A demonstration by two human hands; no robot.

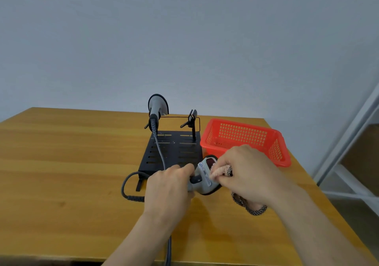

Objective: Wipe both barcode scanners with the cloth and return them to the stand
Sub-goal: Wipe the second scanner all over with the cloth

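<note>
You're in the wiping step. Your left hand (168, 187) is curled round the handle of one scanner (203, 175), held just above the table (61, 173) in front of the stand (174, 153). Your right hand (250, 171) pinches the cloth (219, 171) against the scanner's head. The other scanner (156, 105) sits in the stand's left holder; whether it has been wiped I cannot tell. Next, likely, work the cloth over the remaining faces, then seat this one in the empty right holder (193, 118), minding the cord.
</note>
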